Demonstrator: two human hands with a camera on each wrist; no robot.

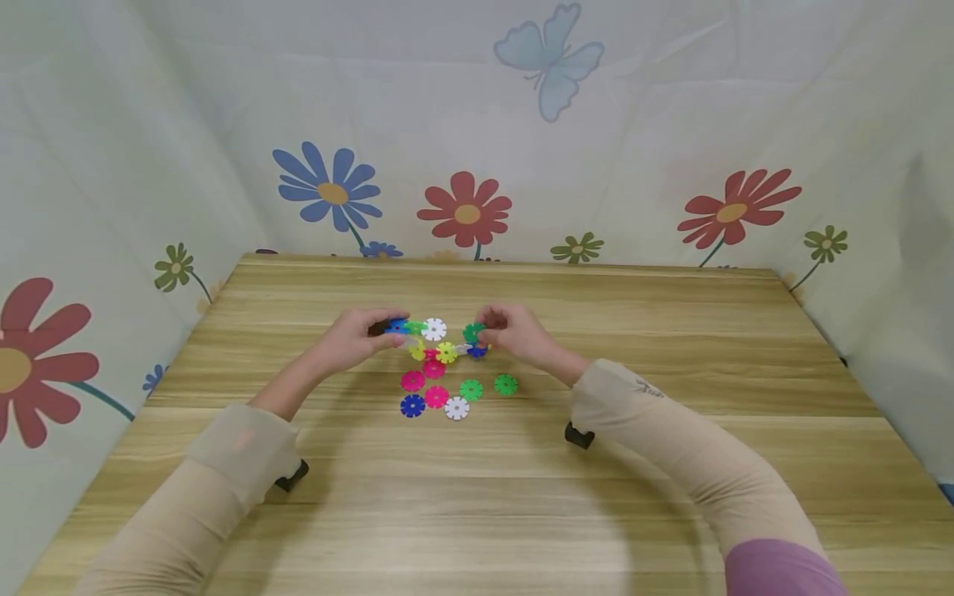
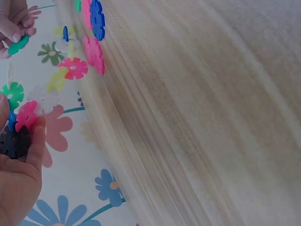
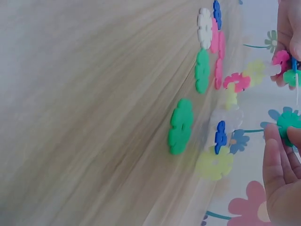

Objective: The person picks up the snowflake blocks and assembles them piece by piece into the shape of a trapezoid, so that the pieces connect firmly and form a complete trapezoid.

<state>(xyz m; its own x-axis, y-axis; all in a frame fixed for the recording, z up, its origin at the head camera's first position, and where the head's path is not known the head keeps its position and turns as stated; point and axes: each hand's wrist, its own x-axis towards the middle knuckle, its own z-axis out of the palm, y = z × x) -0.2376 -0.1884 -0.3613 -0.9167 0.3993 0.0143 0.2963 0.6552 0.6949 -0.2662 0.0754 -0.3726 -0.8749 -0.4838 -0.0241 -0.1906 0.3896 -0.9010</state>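
Above the table, the left hand gripped part of the linked discs, apparently to steady them, while the right hand pinched a dark green disc by its edge, seemingly leaving its slots exposed. Loose discs lay nearer the person, presumably for easy reach.
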